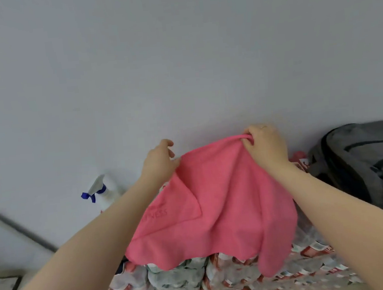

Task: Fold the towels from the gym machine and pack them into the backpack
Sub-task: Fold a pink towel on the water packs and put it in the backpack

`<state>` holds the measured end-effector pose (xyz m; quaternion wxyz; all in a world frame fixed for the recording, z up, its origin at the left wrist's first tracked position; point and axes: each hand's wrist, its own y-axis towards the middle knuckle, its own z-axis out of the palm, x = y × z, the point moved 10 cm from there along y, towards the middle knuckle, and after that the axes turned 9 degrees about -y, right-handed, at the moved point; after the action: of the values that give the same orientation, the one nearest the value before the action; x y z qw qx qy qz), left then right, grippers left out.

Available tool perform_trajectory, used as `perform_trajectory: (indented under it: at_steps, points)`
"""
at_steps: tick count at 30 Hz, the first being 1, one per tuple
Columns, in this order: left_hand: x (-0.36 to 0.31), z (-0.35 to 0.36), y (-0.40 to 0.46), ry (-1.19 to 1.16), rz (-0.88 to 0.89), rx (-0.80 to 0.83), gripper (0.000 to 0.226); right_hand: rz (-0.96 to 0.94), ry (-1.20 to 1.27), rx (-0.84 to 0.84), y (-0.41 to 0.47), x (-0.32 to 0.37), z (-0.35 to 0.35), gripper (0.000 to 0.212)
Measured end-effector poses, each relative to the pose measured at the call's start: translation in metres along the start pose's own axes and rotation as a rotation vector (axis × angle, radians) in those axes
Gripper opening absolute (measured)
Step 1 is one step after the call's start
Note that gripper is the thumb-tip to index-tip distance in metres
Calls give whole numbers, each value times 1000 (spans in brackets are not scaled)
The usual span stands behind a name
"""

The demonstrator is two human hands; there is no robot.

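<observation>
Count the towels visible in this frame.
1 for certain: the pink towel, held up between the left hand and right hand. A reddish scrap by the grey backpack may be another; more could hide behind the towel.

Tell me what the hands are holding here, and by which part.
Both hold the pink towel by its top edge: the right hand bunches one corner, the left hand pinches the other.

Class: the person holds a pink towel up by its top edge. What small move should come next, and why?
Probably bring the left hand across to the right hand, halving the pink towel. Both pinch its top edge, it hangs unfolded with one corner turned over, and the grey backpack waits at right.
</observation>
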<state>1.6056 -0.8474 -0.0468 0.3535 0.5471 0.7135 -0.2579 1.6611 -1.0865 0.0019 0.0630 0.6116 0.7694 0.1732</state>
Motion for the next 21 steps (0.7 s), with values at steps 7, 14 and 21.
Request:
perform_trajectory:
  at_steps: [7,14,21]
  points:
    - [35,5,-17,18,-54,-31,17,-593,196,377,-30,95,72,26]
    - [67,34,-75,188,53,342,27,-976,-14,622,-94,157,117,56]
    - [63,43,-80,486,241,309,61,-1056,-119,386,-109,162,104,31]
